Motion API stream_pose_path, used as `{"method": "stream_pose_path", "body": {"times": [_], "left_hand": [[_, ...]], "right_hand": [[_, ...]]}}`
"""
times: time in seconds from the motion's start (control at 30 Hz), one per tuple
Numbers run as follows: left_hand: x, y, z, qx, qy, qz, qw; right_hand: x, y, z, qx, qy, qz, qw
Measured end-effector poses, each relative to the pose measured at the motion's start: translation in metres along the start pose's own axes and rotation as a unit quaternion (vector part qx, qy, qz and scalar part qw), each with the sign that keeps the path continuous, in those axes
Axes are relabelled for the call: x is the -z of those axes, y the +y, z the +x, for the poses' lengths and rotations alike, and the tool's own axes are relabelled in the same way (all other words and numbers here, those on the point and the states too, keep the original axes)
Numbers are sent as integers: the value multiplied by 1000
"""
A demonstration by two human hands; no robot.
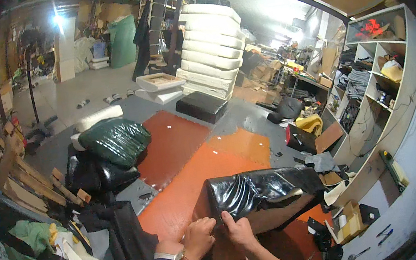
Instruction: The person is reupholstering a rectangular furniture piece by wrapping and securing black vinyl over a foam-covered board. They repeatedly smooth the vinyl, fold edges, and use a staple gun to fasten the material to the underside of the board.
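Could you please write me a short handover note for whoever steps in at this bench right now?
Left hand: closed, pinching the near edge of the black glossy cover; a watch sits on that wrist.
Right hand: beside the left, gripping the same edge.
The cover is draped, wrinkled, over a block-shaped cushion lying on the orange sheet on the worktable.
Done: the cover lies over the cushion's top.
Left: the tan side of the cushion is still bare, and the cover is not smooth.
Nearby: a green wrapped cushion at the left, a stack of white cushions at the back.
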State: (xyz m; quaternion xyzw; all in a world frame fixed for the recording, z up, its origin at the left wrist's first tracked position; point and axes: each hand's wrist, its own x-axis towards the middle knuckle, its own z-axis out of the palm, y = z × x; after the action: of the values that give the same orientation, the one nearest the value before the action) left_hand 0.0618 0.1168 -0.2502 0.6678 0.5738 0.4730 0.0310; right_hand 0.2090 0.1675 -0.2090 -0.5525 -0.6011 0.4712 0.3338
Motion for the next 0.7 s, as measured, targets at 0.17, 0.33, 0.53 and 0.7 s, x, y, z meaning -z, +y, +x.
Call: {"method": "stream_pose_path", "body": {"times": [0.17,0.33,0.53,0.7], "left_hand": [[4,2,1,15,-61,-5,998],[53,-16,31,157,-286,-220,919],[15,-13,50,79,-188,-78,976],[9,-4,38,85,-103,-108,985]], "right_hand": [[1,24,-12,72,-17,95,993],[-9,38,-12,85,-26,116,989],[-29,51,-8,27,-79,208,974],[-21,56,6,-5,-158,77,984]]}}
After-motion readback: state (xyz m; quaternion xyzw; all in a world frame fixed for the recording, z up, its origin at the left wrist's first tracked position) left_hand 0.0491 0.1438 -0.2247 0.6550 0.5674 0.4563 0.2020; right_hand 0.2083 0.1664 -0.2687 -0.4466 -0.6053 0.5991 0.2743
